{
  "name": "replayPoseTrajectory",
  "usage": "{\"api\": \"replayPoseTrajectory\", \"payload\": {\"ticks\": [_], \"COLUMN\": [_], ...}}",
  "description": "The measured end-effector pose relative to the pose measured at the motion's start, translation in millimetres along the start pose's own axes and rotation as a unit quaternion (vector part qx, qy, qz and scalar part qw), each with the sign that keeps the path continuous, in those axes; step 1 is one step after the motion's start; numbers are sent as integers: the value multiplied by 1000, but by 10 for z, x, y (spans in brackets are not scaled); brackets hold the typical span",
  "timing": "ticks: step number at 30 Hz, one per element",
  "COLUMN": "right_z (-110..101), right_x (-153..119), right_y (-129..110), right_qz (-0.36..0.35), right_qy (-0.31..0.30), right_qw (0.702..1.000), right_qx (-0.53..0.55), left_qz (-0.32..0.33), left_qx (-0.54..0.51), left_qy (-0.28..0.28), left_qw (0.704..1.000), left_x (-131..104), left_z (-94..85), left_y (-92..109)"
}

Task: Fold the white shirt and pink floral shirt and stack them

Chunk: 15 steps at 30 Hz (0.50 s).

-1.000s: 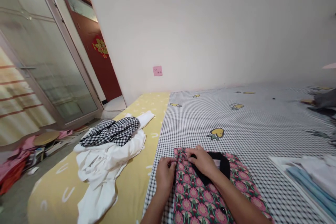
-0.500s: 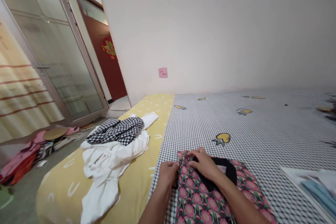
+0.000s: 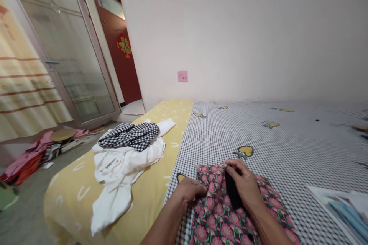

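A pink, green and black floral shirt [image 3: 217, 220] lies in front of me on the checked bedsheet, its lower part cut off by the view. A black collar [image 3: 232, 191] shows near its top, partly covered by my right hand. My left hand [image 3: 191, 190] grips the shirt's left side, thumb and fingers closed on the fabric. With fingers bent over the top edge beside the collar, my right hand [image 3: 243, 183] pinches the cloth. Between the two hands the fabric is bunched and slightly raised.
To the left, a white garment [image 3: 116, 176] and a black-and-white checked cloth [image 3: 135, 136] lie crumpled on a yellow sheet [image 3: 146, 206]. A white tray-like thing [image 3: 319, 195] with folded blue cloth [image 3: 346, 214] sits at the right. A pale wall [image 3: 244, 38] stands behind the bed.
My right hand has moved right and now pulls up the shirt's top edge near the collar. My left hand has shifted slightly right onto the fabric, which is now bunched. The view has turned slightly left.
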State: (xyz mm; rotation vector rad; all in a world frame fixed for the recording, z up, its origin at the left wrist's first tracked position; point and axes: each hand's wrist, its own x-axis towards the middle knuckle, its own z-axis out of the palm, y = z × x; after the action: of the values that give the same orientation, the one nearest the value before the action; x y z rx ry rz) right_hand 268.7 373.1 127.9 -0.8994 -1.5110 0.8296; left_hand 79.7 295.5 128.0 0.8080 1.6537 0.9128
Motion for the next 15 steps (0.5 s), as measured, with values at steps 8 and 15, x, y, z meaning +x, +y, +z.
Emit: {"api": "replayPoseTrajectory", "payload": {"ticks": [8, 15], "right_z": [397, 502], "right_x": [38, -27], "right_y": [180, 313], "right_qz": [-86, -86], "right_qy": [-118, -161], "right_qw": [943, 887], "right_qx": [-298, -424], "left_qz": [-78, 11], "left_qx": [68, 203], "left_qy": [-32, 137], "left_qw": [994, 969], "left_x": [-45, -238], "left_z": [-40, -152], "left_y": [10, 24]}}
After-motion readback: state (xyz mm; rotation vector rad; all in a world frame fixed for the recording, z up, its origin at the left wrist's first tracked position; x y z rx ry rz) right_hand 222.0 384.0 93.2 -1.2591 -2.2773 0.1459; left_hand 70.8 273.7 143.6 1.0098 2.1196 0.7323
